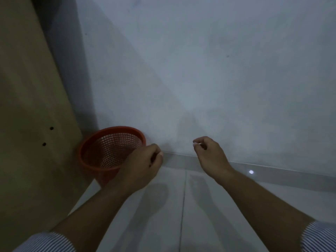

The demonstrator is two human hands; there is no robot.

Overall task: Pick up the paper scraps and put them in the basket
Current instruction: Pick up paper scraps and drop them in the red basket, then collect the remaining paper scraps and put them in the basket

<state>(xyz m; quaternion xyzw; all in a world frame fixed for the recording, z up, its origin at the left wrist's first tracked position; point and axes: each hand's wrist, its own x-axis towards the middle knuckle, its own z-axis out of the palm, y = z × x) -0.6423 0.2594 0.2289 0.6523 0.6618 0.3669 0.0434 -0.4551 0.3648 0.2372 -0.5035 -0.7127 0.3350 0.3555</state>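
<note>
A red mesh basket stands on the floor in the corner, with no scraps visible inside. My left hand hovers at the basket's right rim, fingers curled shut, and I see nothing in it. My right hand is held further right in front of the wall, apart from the basket, thumb and fingertips pinched together. A small pale bit that looks like a paper scrap shows at those fingertips.
A wooden panel rises on the left, touching the basket. A grey wall fills the view ahead. Pale floor tiles lie below. A small bright white spot sits on the skirting; I cannot tell whether it is a scrap or a reflection.
</note>
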